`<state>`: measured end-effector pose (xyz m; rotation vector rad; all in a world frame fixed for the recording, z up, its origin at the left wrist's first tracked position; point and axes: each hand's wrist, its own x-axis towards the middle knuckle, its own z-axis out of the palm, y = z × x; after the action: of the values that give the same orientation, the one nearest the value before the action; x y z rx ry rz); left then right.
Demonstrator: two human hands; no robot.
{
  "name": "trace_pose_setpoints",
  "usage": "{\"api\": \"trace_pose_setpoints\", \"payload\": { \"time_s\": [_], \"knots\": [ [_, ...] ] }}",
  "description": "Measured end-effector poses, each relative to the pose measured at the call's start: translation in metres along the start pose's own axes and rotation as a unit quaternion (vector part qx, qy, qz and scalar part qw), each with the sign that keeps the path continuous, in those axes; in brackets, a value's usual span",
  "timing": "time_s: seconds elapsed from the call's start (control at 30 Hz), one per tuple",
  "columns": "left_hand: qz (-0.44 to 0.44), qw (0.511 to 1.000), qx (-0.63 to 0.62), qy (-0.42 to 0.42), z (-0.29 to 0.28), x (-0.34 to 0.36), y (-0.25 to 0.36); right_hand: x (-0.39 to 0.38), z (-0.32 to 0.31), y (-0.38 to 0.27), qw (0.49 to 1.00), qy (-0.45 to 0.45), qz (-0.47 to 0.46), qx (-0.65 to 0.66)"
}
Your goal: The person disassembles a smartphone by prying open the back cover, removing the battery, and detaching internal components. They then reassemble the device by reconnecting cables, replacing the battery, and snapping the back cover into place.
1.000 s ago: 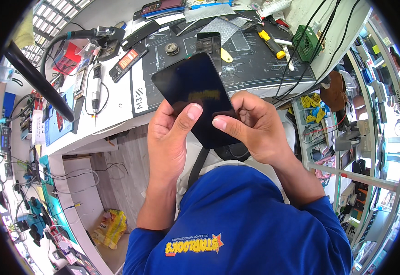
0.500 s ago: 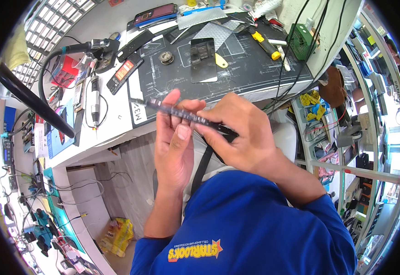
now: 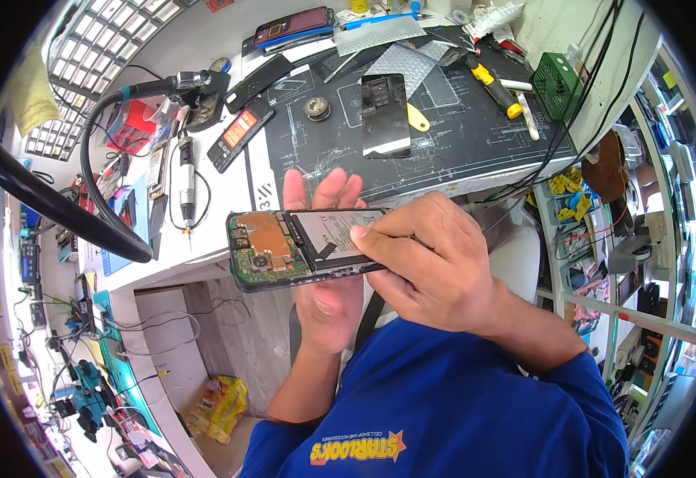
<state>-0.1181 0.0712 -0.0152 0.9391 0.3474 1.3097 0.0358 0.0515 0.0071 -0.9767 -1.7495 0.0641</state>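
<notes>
An opened phone [image 3: 264, 247] is tilted up in front of me, back cover off. Its green board with a copper-coloured shield shows at the left end, and a pale battery [image 3: 328, 231] fills the middle. My right hand [image 3: 435, 267] pinches the phone's right end, thumb side over the battery and other fingers curled at the near edge. Behind and under the phone is my left hand [image 3: 328, 319], its fingers stretched out past the far edge and its thumb below the near edge; whether the palm touches the phone is hidden.
On the dark work mat [image 3: 316, 151] lie a black phone screen [image 3: 385, 115], a yellow pick [image 3: 418, 118], a round metal coil [image 3: 316, 108] and a yellow-black screwdriver [image 3: 495, 88]. A feature phone [image 3: 240, 135] and a soldering-type handpiece [image 3: 187, 183] lie left. A thick black hose [image 3: 69, 211] arches at left.
The phone has turned from edge-on to showing its inner board and battery. My left fingers have opened out behind it, while my right hand keeps its hold on the right end.
</notes>
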Motion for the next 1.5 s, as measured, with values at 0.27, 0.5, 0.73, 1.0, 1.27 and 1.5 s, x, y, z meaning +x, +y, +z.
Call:
{"api": "trace_pose_setpoints", "payload": {
  "time_s": [0.27,0.5,0.73,1.0,1.27,1.5],
  "knots": [
    [-0.022,0.981,0.166,0.1,0.032,0.005,0.003,-0.003,0.019,0.004,1.0,0.013,-0.011,0.008],
    [0.009,0.984,0.173,0.032,0.02,0.006,-0.001,-0.007,0.008,0.002,0.996,0.006,0.061,0.057],
    [-0.099,0.974,0.181,0.09,0.006,0.002,0.018,-0.005,-0.004,0.005,0.78,-0.021,0.427,0.457],
    [-0.159,0.973,-0.154,-0.067,0.006,0.018,0.006,-0.02,-0.017,-0.001,0.657,-0.065,0.537,0.526],
    [-0.165,0.96,-0.228,-0.004,0.01,0.008,-0.003,-0.03,-0.014,-0.014,0.713,-0.045,0.511,0.478],
    [-0.154,0.967,-0.2,0.02,0.011,0.006,-0.001,-0.02,-0.05,0.002,0.83,-0.114,0.485,0.251]
  ]
}}
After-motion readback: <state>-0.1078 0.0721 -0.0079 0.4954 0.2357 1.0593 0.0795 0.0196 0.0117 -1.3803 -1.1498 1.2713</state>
